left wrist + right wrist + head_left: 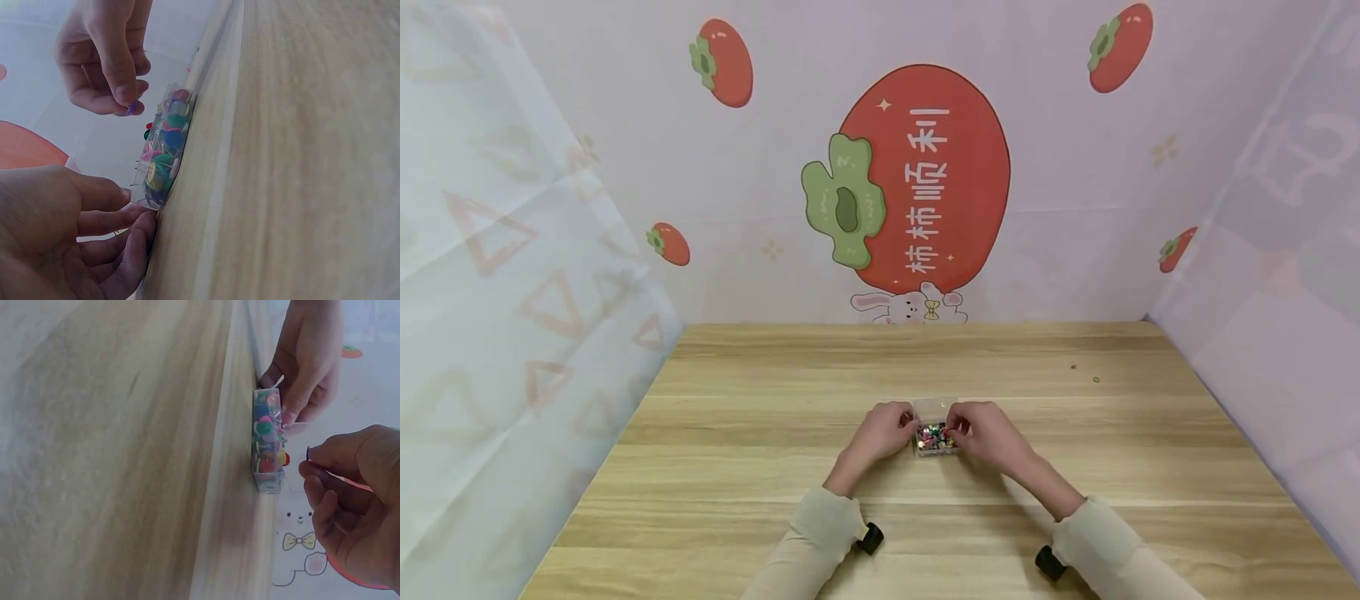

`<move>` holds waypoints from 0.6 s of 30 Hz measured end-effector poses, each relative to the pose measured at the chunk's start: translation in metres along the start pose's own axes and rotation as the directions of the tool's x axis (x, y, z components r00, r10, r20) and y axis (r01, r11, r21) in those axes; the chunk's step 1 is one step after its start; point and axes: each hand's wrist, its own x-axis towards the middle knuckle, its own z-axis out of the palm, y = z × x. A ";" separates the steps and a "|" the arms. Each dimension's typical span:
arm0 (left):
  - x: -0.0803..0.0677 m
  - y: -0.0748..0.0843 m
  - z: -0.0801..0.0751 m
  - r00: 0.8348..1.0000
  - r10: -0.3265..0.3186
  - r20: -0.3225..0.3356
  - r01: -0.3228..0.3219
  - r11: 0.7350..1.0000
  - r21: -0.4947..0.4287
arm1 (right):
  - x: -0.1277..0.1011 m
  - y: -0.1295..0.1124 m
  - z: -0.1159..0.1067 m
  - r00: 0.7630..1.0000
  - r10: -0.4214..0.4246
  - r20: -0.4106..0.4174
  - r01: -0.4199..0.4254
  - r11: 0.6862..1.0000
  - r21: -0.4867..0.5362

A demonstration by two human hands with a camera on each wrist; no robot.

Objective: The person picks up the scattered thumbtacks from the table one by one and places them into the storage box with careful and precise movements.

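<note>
Two pale sleeves (820,533) lie nearest, at six o'clock; beyond them the clear pin box (936,435) sits mid-table (775,467), long axis left to right; the left hand (883,432) steadies its nine o'clock end, fingers curled against it; the right hand (983,432) at three o'clock, equally near, pinches a purple pin (133,108) just above the box; nothing obstructs.

Wooden table (737,467), light plank grain. Near centre: one small clear plastic box (936,439) of coloured pushpins. Far right: two tiny dark specks (1095,380), kind unclear.
</note>
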 end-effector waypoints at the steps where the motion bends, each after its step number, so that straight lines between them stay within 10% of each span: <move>1: 0.000 0.000 0.000 1.000 0.000 -0.001 0.000 1.000 0.003 | 0.001 0.000 0.002 1.000 0.000 0.005 0.000 1.000 -0.006; 18: 0.000 -0.001 0.002 1.000 -0.004 0.003 0.004 1.000 0.007 | -0.016 0.033 -0.015 0.997 0.058 -0.041 -0.057 0.998 0.019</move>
